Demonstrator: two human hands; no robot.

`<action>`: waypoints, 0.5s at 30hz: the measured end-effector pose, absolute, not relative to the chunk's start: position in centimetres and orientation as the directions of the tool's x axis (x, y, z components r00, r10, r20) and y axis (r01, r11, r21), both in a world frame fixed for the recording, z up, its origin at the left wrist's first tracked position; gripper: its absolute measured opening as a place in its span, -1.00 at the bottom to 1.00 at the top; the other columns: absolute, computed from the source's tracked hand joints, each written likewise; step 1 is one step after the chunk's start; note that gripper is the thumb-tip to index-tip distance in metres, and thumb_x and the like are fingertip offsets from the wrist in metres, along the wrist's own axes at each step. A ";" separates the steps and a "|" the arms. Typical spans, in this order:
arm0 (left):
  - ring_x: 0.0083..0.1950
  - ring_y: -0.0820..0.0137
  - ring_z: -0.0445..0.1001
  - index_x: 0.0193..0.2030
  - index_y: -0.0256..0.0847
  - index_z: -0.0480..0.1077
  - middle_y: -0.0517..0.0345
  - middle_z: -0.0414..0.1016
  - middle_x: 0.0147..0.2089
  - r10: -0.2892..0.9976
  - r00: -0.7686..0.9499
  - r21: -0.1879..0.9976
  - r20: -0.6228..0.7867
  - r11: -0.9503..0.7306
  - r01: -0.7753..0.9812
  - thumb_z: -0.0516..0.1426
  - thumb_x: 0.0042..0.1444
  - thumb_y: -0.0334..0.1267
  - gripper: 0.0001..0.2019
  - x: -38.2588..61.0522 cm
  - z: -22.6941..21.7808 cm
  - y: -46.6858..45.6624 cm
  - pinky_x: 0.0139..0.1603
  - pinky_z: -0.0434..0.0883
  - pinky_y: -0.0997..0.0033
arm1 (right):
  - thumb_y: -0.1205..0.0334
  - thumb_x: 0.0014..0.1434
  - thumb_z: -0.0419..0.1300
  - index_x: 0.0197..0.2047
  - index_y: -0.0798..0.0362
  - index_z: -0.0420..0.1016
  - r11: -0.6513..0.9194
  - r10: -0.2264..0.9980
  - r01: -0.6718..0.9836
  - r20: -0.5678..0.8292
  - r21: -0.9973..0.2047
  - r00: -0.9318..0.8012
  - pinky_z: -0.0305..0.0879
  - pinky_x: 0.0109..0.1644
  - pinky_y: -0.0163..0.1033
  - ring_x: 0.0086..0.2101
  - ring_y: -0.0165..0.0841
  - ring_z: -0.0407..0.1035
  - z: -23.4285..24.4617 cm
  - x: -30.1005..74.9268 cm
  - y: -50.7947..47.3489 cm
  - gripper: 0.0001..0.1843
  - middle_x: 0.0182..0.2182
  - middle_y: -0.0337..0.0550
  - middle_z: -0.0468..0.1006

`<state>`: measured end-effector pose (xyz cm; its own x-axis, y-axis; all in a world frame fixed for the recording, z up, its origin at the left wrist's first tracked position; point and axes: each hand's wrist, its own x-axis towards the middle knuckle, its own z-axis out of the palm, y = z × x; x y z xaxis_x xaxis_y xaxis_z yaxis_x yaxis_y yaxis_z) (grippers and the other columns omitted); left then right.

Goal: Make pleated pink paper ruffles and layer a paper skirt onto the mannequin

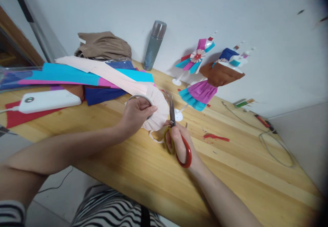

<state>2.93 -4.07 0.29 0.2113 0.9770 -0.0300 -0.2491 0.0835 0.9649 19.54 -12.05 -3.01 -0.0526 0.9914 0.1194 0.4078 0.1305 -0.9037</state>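
My left hand (137, 114) pinches a gathered piece of pale pink crepe paper (157, 109) just above the wooden table (230, 172). A tape roll (139, 97) sits around or behind that hand. My right hand (179, 141) grips red-and-yellow-handled scissors (176, 136), their blades pointing up along the right edge of the pink paper. A thin trimmed strip hangs below the paper.
Sheets of blue, pink, red and cream crepe paper (77, 76) lie at the left with a white power bank (48, 100). A grey flask (154, 45) and two paper-dressed figures (205, 73) stand by the wall. Red scraps (216, 137), cables and pens lie at the right.
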 end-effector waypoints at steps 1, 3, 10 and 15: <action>-0.48 0.45 0.44 -0.55 -0.25 0.46 0.24 0.48 -0.58 0.978 0.206 0.963 -0.041 0.094 -0.252 0.42 -0.34 -0.16 -0.71 2.9 0.3 -4.0 -0.44 0.39 0.48 | -0.36 0.29 -0.13 -0.14 -0.02 0.42 0.136 0.991 0.417 0.117 -0.899 -0.071 0.11 -0.58 -0.22 -0.68 -0.35 0.21 -3.0 19.6 -12.0 -0.40 -0.69 -0.30 0.30; -0.48 0.44 0.45 -0.54 -0.24 0.46 0.22 0.50 -0.56 0.977 0.205 0.959 -0.056 0.110 -0.260 0.42 -0.36 -0.14 -0.69 2.9 0.4 -4.0 -0.44 0.38 0.47 | -0.38 0.27 -0.13 -0.14 -0.01 0.42 0.163 0.986 0.452 0.129 -0.877 -0.105 0.15 -0.52 -0.19 -0.62 -0.33 0.25 -2.9 19.6 -12.0 -0.37 -0.65 -0.26 0.34; -0.47 0.45 0.43 -0.55 -0.25 0.44 0.23 0.48 -0.57 0.979 0.202 0.961 -0.031 0.084 -0.262 0.42 -0.33 -0.16 -0.71 2.8 0.5 -4.0 -0.44 0.37 0.48 | -0.41 0.27 -0.18 -0.14 0.01 0.45 0.160 0.987 0.533 0.117 -0.831 -0.113 0.15 -0.43 -0.14 -0.54 -0.27 0.28 -2.7 19.6 -11.8 -0.30 -0.62 -0.19 0.38; -0.52 0.52 0.36 -0.61 -0.25 0.41 0.28 0.44 -0.59 0.976 0.216 0.959 -0.023 0.082 -0.271 0.38 -0.25 -0.30 -0.79 2.8 0.7 -4.3 -0.43 0.35 0.48 | -0.41 0.27 -0.19 -0.22 0.02 0.43 0.163 0.986 0.528 0.121 -0.834 -0.113 0.14 -0.43 -0.15 -0.51 -0.25 0.30 -2.4 19.4 -11.9 -0.31 -0.59 -0.17 0.39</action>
<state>2.84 -4.27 0.71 0.2157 0.9762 -0.0227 -0.2707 0.0821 0.9592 19.38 -11.89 -2.41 -0.1129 0.9862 0.1209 0.5279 0.1627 -0.8336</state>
